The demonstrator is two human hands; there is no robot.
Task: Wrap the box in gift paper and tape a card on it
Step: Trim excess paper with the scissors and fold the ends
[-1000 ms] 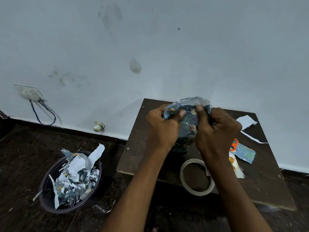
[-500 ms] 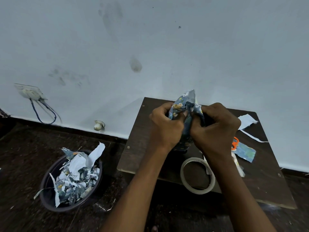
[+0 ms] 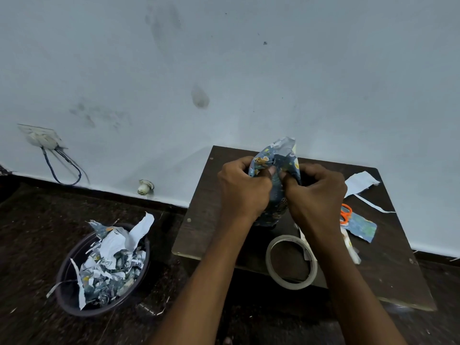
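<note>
My left hand (image 3: 242, 189) and right hand (image 3: 316, 192) pinch the gift paper (image 3: 276, 165) bunched around the box above the bench (image 3: 388, 265), near the tape roll (image 3: 291, 261).

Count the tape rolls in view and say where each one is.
1. The tape roll lies flat at the near edge of the wooden board, just below the right hand. Another could be hidden behind the hands or arms.
</note>
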